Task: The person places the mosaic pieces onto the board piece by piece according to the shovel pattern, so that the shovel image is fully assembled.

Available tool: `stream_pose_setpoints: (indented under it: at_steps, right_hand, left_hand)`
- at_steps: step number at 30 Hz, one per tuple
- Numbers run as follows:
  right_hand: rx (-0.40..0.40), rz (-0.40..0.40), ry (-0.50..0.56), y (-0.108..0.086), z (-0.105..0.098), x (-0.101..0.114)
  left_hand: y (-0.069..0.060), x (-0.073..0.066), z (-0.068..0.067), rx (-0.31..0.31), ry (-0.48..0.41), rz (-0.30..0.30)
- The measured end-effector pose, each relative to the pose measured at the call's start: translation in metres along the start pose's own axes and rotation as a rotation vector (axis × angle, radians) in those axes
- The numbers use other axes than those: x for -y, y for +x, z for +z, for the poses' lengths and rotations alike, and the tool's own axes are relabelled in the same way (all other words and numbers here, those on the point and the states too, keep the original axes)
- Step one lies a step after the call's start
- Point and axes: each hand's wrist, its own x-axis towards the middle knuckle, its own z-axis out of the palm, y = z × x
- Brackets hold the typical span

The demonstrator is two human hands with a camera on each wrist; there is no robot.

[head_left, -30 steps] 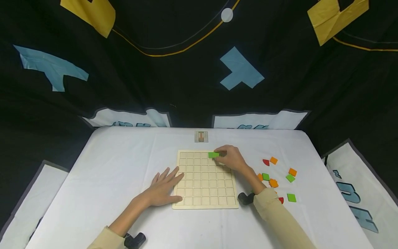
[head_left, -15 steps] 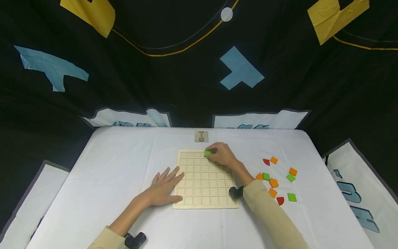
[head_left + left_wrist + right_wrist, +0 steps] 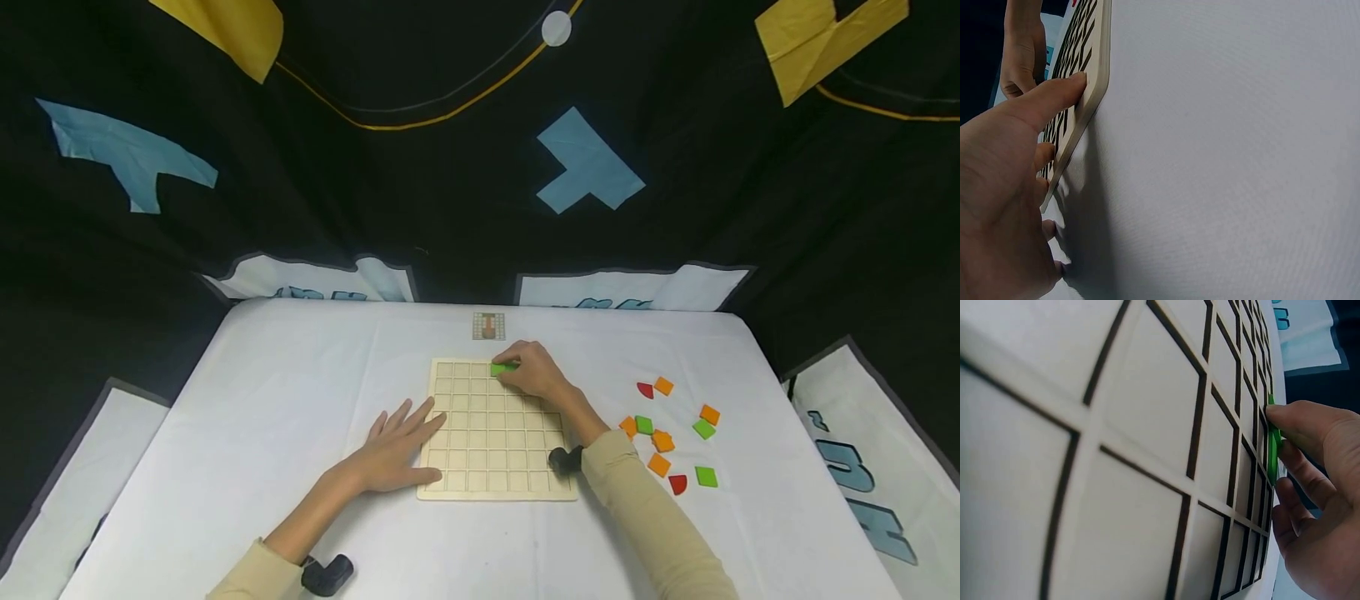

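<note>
Board [image 3: 493, 433], pale and ruled into square cells, lies flat on the table [image 3: 262, 400], and the green tile [image 3: 499, 369] is at its far edge, by the middle of the top row — whether it is fully seated in a cell is hidden by the fingers. The right hand [image 3: 534, 371] reaches over the board's right side, its grip drawn together in a pinch on that tile. The left hand [image 3: 386, 458] lies across the board's left edge, its grip spread apart, with the thumb and nearest fingers resting on the board and the other fingertips off it to the left. The tile looks thin, light and stiff, probably smooth enough to skid but hardly fragile; two opposite edges seem the best hold, with the fingertips kept high so the underside stays free. The board looks like light, rigid wood that could slide if pushed, so a flat press on its rim suits it — no need to squeeze. To the right of the board lie loose orange tiles [image 3: 660, 465], more green tiles [image 3: 707, 477] and red rounded pieces [image 3: 678, 484]; beyond its far edge lies a small gridded card [image 3: 489, 326].
</note>
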Motion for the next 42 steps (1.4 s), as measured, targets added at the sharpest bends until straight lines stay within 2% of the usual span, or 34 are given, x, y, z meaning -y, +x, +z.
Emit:
stream_pose_setpoints:
  at_steps: [17,42]
  right_hand:
    - [0.010,-0.015,0.016,-0.0017,-0.0020,0.0055]
    - [0.005,-0.026,0.013,-0.0013,-0.0003,0.0010]
  left_hand:
    - [0.0004,0.0015,-0.0016,0.007,0.007,0.008]
    - [0.0005,0.0008,-0.0012,0.009,0.002,0.008]
